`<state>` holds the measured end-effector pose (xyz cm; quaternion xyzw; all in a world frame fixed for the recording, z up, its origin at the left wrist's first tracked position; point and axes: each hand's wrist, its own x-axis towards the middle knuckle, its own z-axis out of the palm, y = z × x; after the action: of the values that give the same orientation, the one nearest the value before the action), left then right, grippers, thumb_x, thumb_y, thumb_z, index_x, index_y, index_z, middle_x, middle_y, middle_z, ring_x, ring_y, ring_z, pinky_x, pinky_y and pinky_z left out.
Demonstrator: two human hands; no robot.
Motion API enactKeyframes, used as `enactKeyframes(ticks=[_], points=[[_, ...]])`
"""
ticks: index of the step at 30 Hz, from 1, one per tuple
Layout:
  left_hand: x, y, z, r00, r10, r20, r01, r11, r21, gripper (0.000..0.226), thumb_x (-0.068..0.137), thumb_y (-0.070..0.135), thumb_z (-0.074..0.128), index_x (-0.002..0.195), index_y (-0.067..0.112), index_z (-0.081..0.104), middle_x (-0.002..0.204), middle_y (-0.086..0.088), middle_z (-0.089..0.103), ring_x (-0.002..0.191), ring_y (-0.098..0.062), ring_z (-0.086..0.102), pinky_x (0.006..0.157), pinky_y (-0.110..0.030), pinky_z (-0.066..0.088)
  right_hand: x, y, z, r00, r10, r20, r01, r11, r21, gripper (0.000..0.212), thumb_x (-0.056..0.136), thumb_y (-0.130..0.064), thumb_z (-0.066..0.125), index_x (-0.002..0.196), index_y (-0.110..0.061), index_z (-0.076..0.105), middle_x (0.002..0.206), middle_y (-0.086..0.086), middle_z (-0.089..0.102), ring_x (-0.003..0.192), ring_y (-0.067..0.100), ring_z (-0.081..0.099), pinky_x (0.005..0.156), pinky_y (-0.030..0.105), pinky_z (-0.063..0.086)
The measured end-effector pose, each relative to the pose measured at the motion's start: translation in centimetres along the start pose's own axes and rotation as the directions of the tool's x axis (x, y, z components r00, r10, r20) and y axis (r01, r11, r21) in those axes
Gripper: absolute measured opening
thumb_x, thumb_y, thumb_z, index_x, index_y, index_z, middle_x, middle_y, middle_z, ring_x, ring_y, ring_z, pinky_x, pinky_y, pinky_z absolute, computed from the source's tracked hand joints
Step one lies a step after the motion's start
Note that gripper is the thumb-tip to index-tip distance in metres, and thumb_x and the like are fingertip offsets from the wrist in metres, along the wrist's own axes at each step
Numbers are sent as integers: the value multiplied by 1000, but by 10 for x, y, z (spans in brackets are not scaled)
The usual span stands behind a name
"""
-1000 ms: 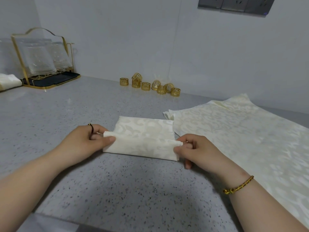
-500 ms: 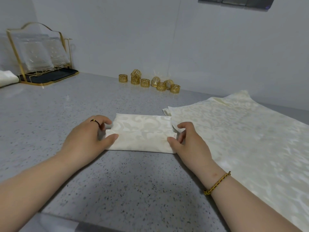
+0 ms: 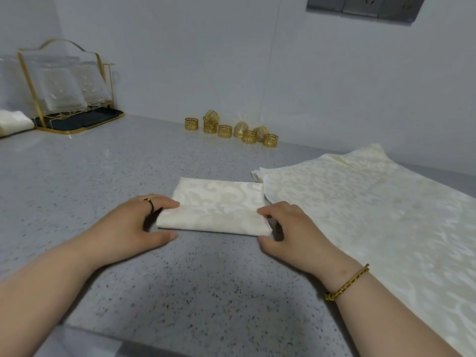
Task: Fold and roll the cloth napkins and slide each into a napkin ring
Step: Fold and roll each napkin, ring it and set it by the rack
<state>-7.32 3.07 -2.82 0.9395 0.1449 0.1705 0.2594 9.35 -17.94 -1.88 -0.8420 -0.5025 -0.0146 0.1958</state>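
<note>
Mid-countertop (image 3: 180,292), toward the front edge: folded napkin (image 3: 219,199), a short band. Long axis left to right, parallel to that edge. Near portion doubled up over the far portion, fold line straight across the middle.

Bracketed at both short ends: left hand (image 3: 128,228) at the left end, right hand (image 3: 296,228) at the right end. Equally near, neither favoured. Straight ahead of the fingers, toward the back wall: the flat far portion. Judged line of the next roll: forward, across the long axis, both ends together.

Left fingers (image 3: 164,203) curled close together on top of the fold, thumb stretched along the near edge below; apparently pinching the cloth. Right fingers (image 3: 268,211) curled over the right end, thumb at the near right corner; same grip. Wrists low, forearms converging from the front edge.

Just right of the napkin, touching or overlapping at its far right corner (cannot tell which): flat napkins (image 3: 373,215). Along the back edge, well apart: napkin rings (image 3: 224,131), untouched.
</note>
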Motion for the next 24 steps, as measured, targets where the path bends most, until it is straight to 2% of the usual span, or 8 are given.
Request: enactKeyframes(ticks=[4, 7, 10, 13, 15, 17, 21, 24], points=[[-1, 1, 1, 996, 23, -84, -18, 998, 54, 38, 80, 24, 68, 102, 43, 43, 95, 29, 46, 91, -1, 47, 74, 2, 32, 2, -1, 2, 1000, 17, -4, -17, 1000, -3, 44, 85, -26, 56, 128, -22, 46, 115, 0, 50, 108, 16, 40, 86, 20, 29], [-5, 4, -3, 995, 23, -96, -25, 1000, -16, 33, 73, 37, 70, 92, 50, 46, 96, 28, 53, 88, 12, 53, 73, 1, 34, -2, 0, -6, 997, 33, 68, -39, 995, 96, 31, 83, -23, 57, 115, -23, 54, 98, -7, 47, 100, 11, 39, 77, 14, 32], [-6, 8, -3, 990, -36, -133, 15, 988, -151, 25, 67, 46, 68, 87, 47, 53, 92, 24, 58, 86, 25, 48, 69, 6, 33, -6, 3, -15, 987, 86, 133, -116, 964, 238, 5, 85, -27, 56, 81, -26, 54, 81, -11, 47, 86, 8, 40, 67, 14, 32], [-3, 12, -1, 987, -119, -105, 90, 965, -247, 21, 66, 51, 64, 84, 42, 56, 91, 8, 65, 84, 7, 58, 68, -4, 37, -5, 5, -15, 979, 141, 148, -182, 930, 320, 36, 87, -33, 53, 61, -12, 39, 63, -5, 38, 64, 6, 35, 58, 19, 24], [0, 13, 2, 980, -158, -120, 119, 951, -286, 33, 57, 58, 53, 83, 39, 57, 89, -1, 67, 82, -6, 60, 66, -11, 38, -4, 3, -13, 973, 191, 128, -223, 919, 325, 42, 90, -31, 48, 57, -13, 30, 57, -5, 31, 58, 6, 30, 56, 19, 21], [4, 16, 5, 970, -195, -142, 145, 942, -303, 20, 66, 49, 56, 81, 35, 57, 82, -10, 66, 76, -16, 59, 62, -12, 37, -2, -1, -12, 966, 233, 109, -255, 926, 278, 46, 93, -30, 44, 55, -14, 24, 54, -4, 28, 56, 7, 27, 54, 21, 20], [10, 15, 12, 965, -199, -171, 171, 971, -166, 12, 87, 27, 58, 78, 35, 53, 63, -1, 48, 59, -11, 45, 52, -14, 30, 2, -9, -6, 954, 296, 40, -299, 944, 140, 47, 92, -33, 42, 53, -14, 24, 54, -1, 30, 60, 12, 28, 56, 21, 22], [12, 15, 15, 959, -193, -206, 195, 981, -12, 13, 88, 33, 54, 100, 29, 57, 67, 5, 50, 63, -7, 46, 57, -17, 30, 2, -10, -2, 943, 333, -20, -331, 941, 63, 38, 89, -38, 46, 59, -17, 34, 64, -3, 41, 81, 19, 41, 69, 28, 27]])
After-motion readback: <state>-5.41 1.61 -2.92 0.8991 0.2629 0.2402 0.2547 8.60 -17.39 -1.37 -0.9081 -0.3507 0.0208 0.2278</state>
